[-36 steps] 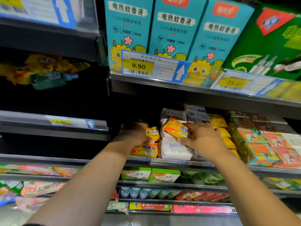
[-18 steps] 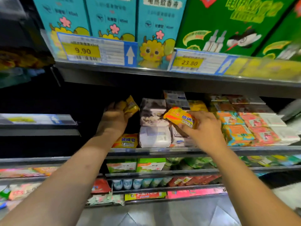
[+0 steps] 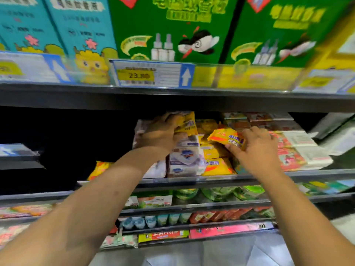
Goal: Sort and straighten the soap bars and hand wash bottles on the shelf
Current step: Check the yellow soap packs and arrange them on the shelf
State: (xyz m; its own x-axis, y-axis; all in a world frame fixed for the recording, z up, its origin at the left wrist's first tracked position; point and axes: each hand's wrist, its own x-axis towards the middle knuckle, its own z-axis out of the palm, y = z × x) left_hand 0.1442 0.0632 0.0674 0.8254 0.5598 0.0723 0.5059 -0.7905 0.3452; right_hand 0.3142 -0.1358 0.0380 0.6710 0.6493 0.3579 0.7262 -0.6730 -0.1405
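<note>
My left hand [image 3: 163, 133] grips a yellow soap bar [image 3: 187, 123] high up, above the stack of white soap packs [image 3: 185, 158]. My right hand [image 3: 255, 150] pinches a second yellow and orange soap bar [image 3: 226, 138], held tilted over the pile of yellow soap bars [image 3: 218, 166]. Both hands reach into the soap shelf [image 3: 211, 180]. One more yellow bar [image 3: 98, 168] lies alone at the shelf's left end. Red and white soap packs [image 3: 294, 150] fill the right part.
Above hangs a shelf with green [image 3: 172, 29] and blue boxes [image 3: 80, 25] and a 23.80 price tag [image 3: 138, 75]. Below are shelves with green packs [image 3: 221, 192], small bottles [image 3: 149, 220] and red packs. The space left of the soaps is dark.
My left hand has carried its yellow bar rightward and up, over the white packs. My right hand has kept its bar and moved to the yellow pile. The view has swung right.
</note>
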